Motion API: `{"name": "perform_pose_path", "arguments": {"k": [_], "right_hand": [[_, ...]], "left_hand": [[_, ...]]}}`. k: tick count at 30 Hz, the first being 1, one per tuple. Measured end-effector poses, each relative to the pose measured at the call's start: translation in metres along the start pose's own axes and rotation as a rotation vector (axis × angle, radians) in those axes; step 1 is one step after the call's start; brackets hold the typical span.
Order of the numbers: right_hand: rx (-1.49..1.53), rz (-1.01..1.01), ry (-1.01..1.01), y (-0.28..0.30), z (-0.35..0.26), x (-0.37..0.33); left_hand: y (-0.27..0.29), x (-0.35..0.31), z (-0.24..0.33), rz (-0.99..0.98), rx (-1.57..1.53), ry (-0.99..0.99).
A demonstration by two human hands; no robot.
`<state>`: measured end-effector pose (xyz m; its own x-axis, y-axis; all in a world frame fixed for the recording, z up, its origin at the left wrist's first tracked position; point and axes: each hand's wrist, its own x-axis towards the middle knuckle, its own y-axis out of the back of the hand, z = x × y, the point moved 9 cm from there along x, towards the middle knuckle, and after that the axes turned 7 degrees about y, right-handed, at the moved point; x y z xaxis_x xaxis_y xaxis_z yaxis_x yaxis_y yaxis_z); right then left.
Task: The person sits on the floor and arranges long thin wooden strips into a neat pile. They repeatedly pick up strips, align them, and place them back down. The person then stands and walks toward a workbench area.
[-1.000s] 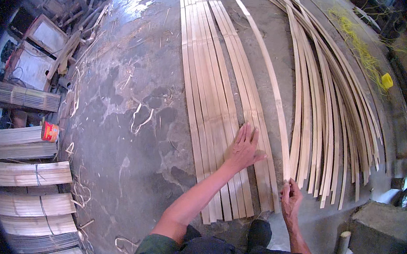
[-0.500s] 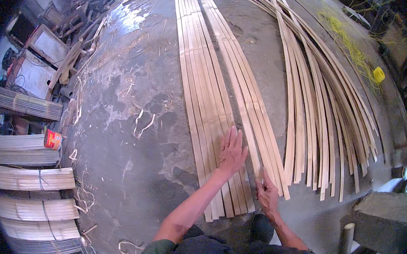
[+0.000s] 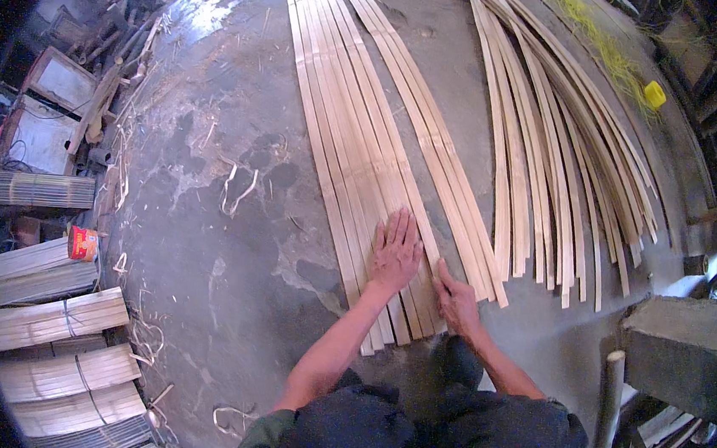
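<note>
Head view: left hand flat on bamboo strips

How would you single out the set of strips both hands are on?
On the grey concrete floor lie two spreads of long pale bamboo strips. Take the flat mat of strips left of centre, where the left hand presses palm down and the right hand rests at its near edge. Unlike the fanned loose pile on the right, its strips lie tight, side by side.

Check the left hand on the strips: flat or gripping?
Flat. The left hand lies palm down with fingers spread on the laid-out bamboo strips; nothing is pinched or lifted.
</note>
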<state>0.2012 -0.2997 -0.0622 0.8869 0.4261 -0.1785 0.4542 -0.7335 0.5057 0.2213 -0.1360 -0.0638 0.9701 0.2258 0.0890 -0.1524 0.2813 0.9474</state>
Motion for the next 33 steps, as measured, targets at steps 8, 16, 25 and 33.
{"name": "perform_pose_path", "arguments": {"k": [8, 16, 25, 33], "right_hand": [[-0.418, -0.111, 0.145, -0.006, -0.006, 0.007], [-0.469, -0.123, 0.185, -0.004, 0.002, 0.007], [-0.661, 0.008, 0.272, 0.037, -0.002, 0.031], [-0.702, 0.217, 0.114, 0.097, 0.018, 0.022]], "left_hand": [[0.007, 0.0, 0.001, 0.013, -0.019, -0.005], [0.009, 0.002, 0.009, 0.029, -0.02, -0.019], [0.005, 0.004, 0.013, 0.035, 0.028, 0.008], [-0.002, -0.002, 0.019, 0.048, 0.156, 0.008]]}}
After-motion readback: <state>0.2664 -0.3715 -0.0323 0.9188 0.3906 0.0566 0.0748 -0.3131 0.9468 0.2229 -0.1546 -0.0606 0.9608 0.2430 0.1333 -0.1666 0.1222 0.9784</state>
